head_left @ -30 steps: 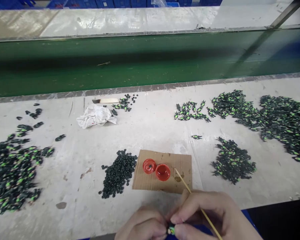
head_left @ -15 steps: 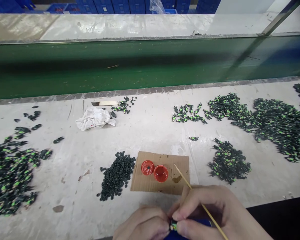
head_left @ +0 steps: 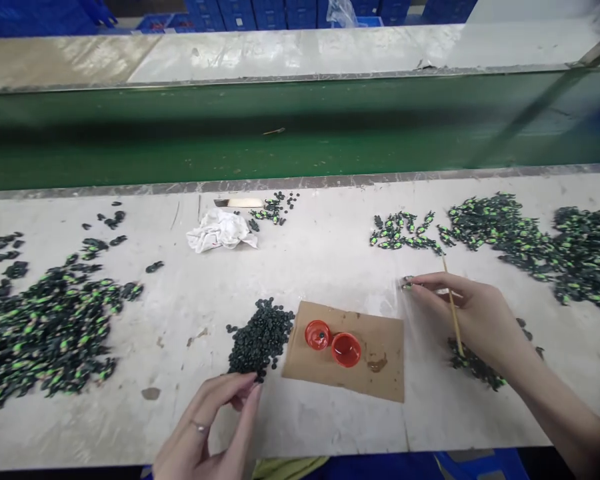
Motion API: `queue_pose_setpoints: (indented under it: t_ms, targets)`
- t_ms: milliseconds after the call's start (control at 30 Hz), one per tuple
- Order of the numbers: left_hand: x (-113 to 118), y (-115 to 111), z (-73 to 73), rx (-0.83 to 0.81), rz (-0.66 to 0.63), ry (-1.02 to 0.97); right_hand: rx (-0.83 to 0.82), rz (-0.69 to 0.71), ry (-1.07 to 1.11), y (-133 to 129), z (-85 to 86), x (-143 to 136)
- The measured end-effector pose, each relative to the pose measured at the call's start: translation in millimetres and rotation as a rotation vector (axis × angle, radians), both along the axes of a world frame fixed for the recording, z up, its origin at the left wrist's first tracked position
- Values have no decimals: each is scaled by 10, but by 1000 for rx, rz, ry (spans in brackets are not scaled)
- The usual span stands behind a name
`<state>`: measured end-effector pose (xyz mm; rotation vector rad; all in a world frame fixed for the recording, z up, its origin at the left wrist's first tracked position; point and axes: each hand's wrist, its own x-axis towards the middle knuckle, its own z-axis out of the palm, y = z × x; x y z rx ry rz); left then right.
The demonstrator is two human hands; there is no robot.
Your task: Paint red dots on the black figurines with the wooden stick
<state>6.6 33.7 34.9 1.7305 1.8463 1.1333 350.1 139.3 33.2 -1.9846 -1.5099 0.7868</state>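
Observation:
My right hand holds a thin wooden stick against its palm. Its fingertips reach left and touch a small black-and-green piece lying on the white table. My left hand is low at the front with its fingers apart and nothing in it. Its fingertips are just below a heap of small black round pieces. Between my hands lies a piece of cardboard with two red caps on it, the left one with a dark dot inside.
Large heaps of black-and-green pieces lie at the left and the far right; a smaller heap sits under my right wrist. A short row of pieces, a white rag and a flat blade lie farther back. A green conveyor belt runs behind.
My hands have parted from the front edge, where they held a small piece together. The right went up and right to the table with the stick; the left moved toward the black heap.

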Motion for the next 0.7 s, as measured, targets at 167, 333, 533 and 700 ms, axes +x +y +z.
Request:
queue_pose_setpoints:
  t_ms: [167,333,533,700]
  targets:
    - [-89,-84,-168,-1,-100,275,45,55,-46,28,-44,36]
    - [-4,-50,-260,-28,-73,291,21,198,-133,-101,0,108]
    - [-44,-2,-267,-39,-142,353,167,115,-321,-208,103,108]
    - [-118,-27,-199,-47,-191,437,180,127,-311,-329,159,112]
